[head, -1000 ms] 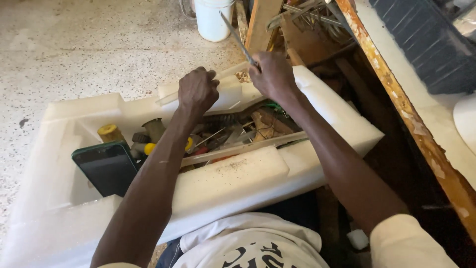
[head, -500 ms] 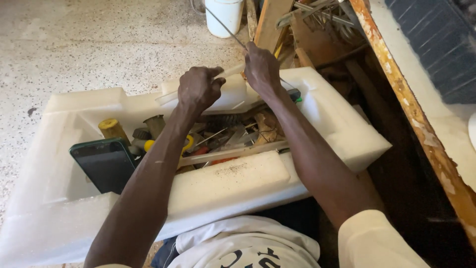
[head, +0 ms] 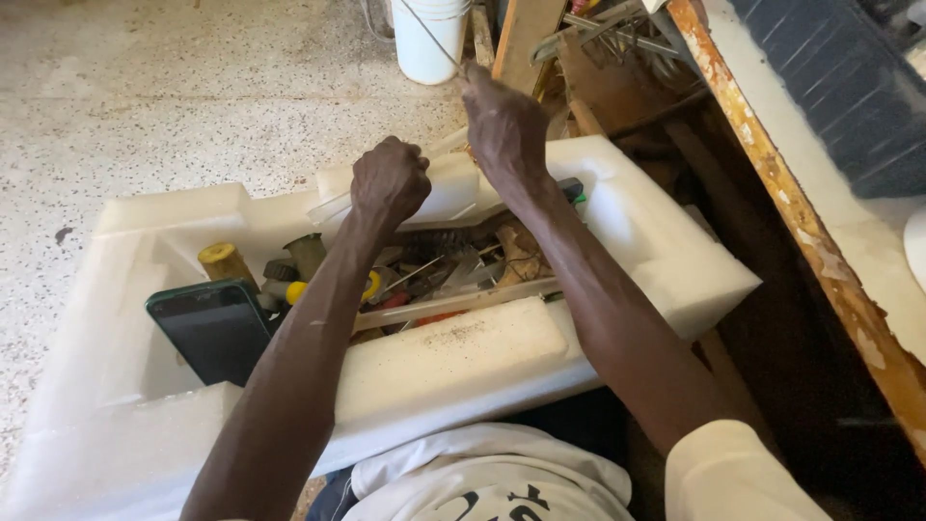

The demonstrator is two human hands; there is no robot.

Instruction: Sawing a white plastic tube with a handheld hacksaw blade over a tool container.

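Two hands were seen over a white foam tray (head: 453,357) of tools. R hand (head: 503,125) was pinched shut on a thin metal rod (head: 431,35), long axis slanted up-left toward a white bucket (head: 427,43), lower end hidden in the fingers. L hand (head: 389,180) was fisted at the tray's far rim; what it gripped couldn't be told. A dark phone (head: 214,328) was propped at tray's left.

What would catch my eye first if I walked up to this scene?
Probably the big white foam tray filled with jumbled tools, a dark phone propped in its left side. Above it, the right hand pinches a thin wire, and the left hand is a closed fist over the tray's far rim.
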